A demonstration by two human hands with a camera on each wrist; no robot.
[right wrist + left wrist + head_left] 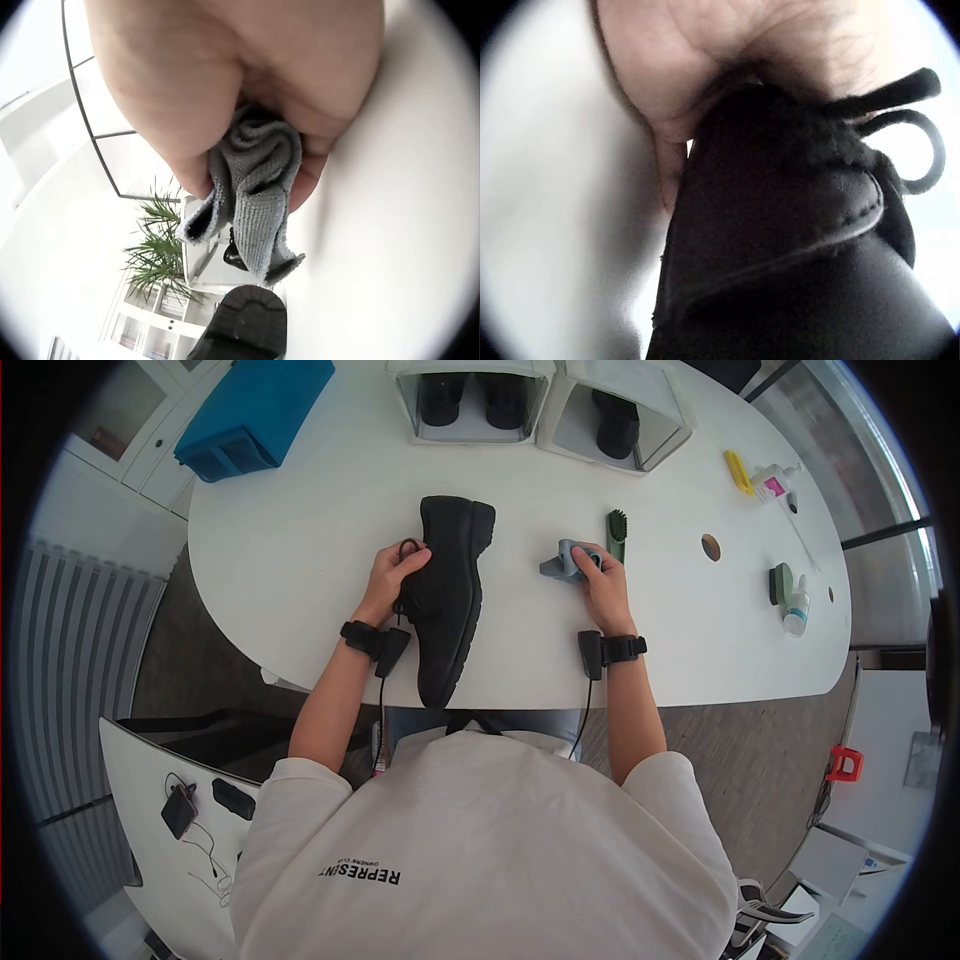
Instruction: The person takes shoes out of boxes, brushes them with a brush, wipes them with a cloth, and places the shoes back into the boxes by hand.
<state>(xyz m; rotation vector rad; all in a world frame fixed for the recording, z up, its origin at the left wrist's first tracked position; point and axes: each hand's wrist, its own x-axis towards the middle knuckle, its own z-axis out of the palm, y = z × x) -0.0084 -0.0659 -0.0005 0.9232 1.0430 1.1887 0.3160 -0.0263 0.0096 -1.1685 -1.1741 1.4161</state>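
In the head view a black lace-up shoe (448, 600) lies on its side, heel away from the body and sole to the right. My left hand (392, 578) grips it at the collar by the laces, thumb on top. Close up in the left wrist view, the dark leather upper (780, 240) fills the middle, with a lace loop (928, 154) at its right. My right hand (604, 588) holds a bunched grey cloth (563, 563) between thumb and fingers. Ribbed folds of that cloth (262, 202) hang from the hand in the right wrist view.
A green-handled brush (616, 536) lies right beside the right hand. White boxes (472, 442) with dark shoes stand at the back, a blue case (262, 415) at the back left. Along the right lie a yellow brush (738, 472), a green-and-black brush (780, 584) and bottles (797, 608).
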